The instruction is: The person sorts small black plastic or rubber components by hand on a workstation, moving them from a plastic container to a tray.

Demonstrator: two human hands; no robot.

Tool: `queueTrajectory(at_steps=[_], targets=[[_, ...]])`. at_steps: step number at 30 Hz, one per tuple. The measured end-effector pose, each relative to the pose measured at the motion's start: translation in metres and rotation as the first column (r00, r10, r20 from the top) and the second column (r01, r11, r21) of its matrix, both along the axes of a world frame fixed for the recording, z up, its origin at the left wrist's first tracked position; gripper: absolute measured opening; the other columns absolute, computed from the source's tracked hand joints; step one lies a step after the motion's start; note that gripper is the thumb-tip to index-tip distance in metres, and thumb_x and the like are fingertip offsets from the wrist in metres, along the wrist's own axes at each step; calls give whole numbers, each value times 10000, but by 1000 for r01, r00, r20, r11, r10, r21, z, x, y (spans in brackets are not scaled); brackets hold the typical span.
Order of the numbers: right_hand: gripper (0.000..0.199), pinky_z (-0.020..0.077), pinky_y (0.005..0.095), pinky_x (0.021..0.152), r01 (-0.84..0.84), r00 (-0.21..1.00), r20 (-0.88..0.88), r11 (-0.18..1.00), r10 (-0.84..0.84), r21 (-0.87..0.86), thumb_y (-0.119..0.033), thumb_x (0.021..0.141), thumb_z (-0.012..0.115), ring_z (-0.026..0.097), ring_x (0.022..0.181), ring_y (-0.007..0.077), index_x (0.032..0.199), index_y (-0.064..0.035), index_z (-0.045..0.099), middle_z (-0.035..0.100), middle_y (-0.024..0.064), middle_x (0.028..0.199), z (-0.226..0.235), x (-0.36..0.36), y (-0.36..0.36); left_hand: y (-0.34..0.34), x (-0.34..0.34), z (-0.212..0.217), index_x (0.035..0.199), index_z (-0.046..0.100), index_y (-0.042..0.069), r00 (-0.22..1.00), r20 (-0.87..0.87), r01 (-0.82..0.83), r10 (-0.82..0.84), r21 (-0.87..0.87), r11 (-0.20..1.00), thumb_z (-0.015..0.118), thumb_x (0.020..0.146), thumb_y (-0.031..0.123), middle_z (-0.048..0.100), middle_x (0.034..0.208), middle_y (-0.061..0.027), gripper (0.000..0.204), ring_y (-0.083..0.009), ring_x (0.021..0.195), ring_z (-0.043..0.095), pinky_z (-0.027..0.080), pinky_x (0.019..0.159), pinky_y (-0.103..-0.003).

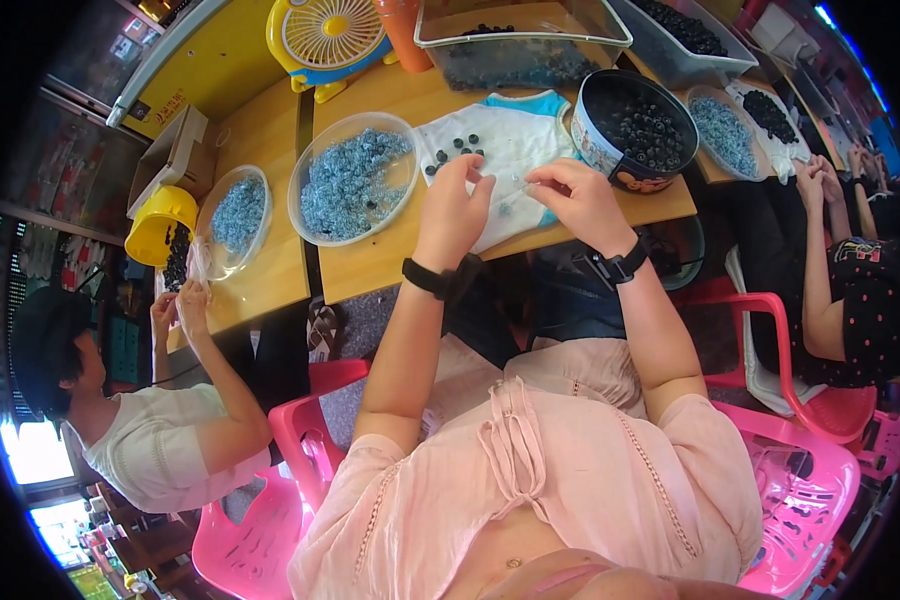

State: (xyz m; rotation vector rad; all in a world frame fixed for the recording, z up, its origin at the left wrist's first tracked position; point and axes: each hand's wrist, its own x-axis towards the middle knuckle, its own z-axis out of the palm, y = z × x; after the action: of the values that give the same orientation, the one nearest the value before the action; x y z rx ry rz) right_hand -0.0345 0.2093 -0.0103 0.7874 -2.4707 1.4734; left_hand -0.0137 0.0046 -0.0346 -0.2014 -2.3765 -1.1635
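Note:
Over a white cloth with turquoise edging [492, 120], both my hands work a short way apart. My left hand [457, 205] is closed in a pinch beside several loose black bead-like pieces [456, 143] on the cloth; whatever its fingertips hold is hidden. My right hand [578, 200] pinches too, and something tiny and pale shows near its fingertips, too small to name. Just beyond my right hand stands a round tub [588, 145] of small black pieces. To the left of my left hand lies a shallow clear dish [297, 205] heaped with translucent blue pieces [355, 180].
Two clear bins [520, 42] with black pieces stand at the back, near a yellow and blue fan [330, 40]. At left, a person [160, 420] handles pieces by a yellow bucket [160, 225]. Another person [820, 260] sits at right. Pink chairs [245, 540] flank me.

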Motion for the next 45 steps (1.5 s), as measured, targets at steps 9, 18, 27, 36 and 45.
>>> queueTrajectory(at_steps=[9,18,27,36,45], targets=[[127,504,253,670,-17,999,-29,991,14,-134,-38,841,728,638,754,134,967,-24,725,686,66,893,-2,5,-2,20,14,10,1006,644,-4,928,267,163,-260,336,928,621,963,215,682,859,-107,224,-171,730,628,500,679,-314],[169,474,284,606,-83,986,107,927,131,-367,-160,932,675,589,693,117,936,7,696,626,78,757,-8,11,-14,21,27,8,1010,633,-3,973,160,104,-168,346,933,618,958,155,661,850,-116,167,-182,705,612,488,651,-309],[388,382,264,522,-69,842,461,904,279,-421,-347,1034,516,440,579,76,825,-30,592,519,-13,702,-28,14,-30,25,39,3,966,629,15,998,-52,46,-42,91,995,658,905,65,630,863,-153,84,-301,686,618,499,616,-360],[358,323,221,486,-21,679,619,854,395,-521,-327,1040,504,406,556,42,788,-76,543,452,-57,650,-15,18,-26,30,42,-6,952,602,15,989,-110,105,-97,71,992,617,948,131,596,843,-175,118,-331,695,589,472,596,-374],[258,450,389,640,-137,988,-97,971,119,-198,-194,1007,541,569,698,322,825,-10,550,541,136,731,-13,27,-32,27,51,12,746,459,108,820,141,-20,-555,976,218,462,1014,235,395,639,35,297,-65,493,358,283,427,-223]])
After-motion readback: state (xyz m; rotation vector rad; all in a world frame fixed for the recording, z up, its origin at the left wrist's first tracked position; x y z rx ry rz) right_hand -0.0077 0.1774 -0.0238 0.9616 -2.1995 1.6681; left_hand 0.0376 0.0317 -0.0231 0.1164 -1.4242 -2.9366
